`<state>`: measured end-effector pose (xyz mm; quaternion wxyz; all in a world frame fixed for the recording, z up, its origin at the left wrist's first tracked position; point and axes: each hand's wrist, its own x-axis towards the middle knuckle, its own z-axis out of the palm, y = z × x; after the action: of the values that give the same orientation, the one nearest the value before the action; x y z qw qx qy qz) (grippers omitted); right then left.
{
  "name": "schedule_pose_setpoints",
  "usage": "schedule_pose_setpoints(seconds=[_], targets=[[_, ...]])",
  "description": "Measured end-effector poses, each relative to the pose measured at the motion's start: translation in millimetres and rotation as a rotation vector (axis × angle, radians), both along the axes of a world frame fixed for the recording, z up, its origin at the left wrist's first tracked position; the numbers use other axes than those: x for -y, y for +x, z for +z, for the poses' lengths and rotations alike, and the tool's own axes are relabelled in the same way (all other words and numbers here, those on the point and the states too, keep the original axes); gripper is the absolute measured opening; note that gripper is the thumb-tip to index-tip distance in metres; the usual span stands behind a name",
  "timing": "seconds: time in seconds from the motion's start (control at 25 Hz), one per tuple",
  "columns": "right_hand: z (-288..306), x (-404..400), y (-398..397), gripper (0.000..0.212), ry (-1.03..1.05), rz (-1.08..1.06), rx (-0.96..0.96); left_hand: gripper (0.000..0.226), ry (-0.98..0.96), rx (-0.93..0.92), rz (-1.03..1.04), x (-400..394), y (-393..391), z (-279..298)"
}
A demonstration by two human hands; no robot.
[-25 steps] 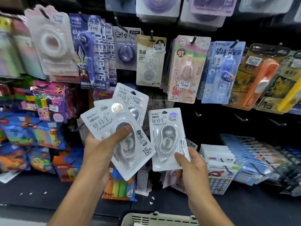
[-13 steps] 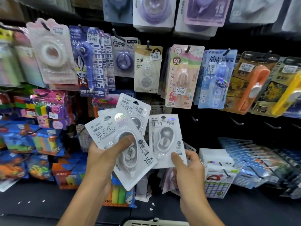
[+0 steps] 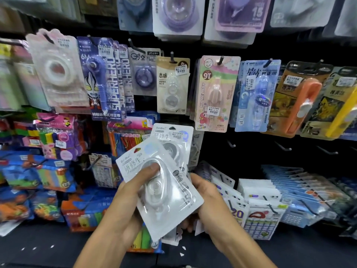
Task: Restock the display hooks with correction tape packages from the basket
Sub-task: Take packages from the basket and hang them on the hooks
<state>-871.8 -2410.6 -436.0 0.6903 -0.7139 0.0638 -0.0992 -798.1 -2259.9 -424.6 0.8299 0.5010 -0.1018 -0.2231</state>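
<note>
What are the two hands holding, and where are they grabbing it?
Both hold white correction tape packages. The left hand pinches the front one, thumb on its clear bubble. The right hand grips the stack's right edge.

A dark, near-black display wall (image 3: 222,144) fills the view, hung with rows of carded stationery on black pegs. A pink card marked 9T (image 3: 215,93) hangs just above the hands, a beige card (image 3: 172,86) to its left and a blue one (image 3: 257,95) to its right. A bare black peg (image 3: 230,143) juts from the wall above and right of the hands. Below runs a dark shelf (image 3: 289,252), with bright packets (image 3: 56,140) stacked to the hands' left and pale packs (image 3: 260,192) to their right.
</note>
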Motion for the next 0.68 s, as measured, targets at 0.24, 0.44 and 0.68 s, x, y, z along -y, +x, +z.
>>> schedule_pose_setpoints(seconds=[0.24, 0.44, 0.68], targets=[[6.2, 4.2, -13.2, 0.026, -0.886, -0.412, 0.219, 0.044, 0.119, 0.092, 0.032, -3.9, -1.0, 4.7], [-11.1, 11.0, -6.4, 0.020, -0.521, -0.489, 0.191, 0.046, 0.089, 0.063, 0.123, -3.7, -2.1, 2.2], [-27.2, 21.0, -17.6, 0.015, -0.144, -0.421, 0.122, 0.052, -0.003, 0.123, 0.317, -16.7, 8.2, 6.5]])
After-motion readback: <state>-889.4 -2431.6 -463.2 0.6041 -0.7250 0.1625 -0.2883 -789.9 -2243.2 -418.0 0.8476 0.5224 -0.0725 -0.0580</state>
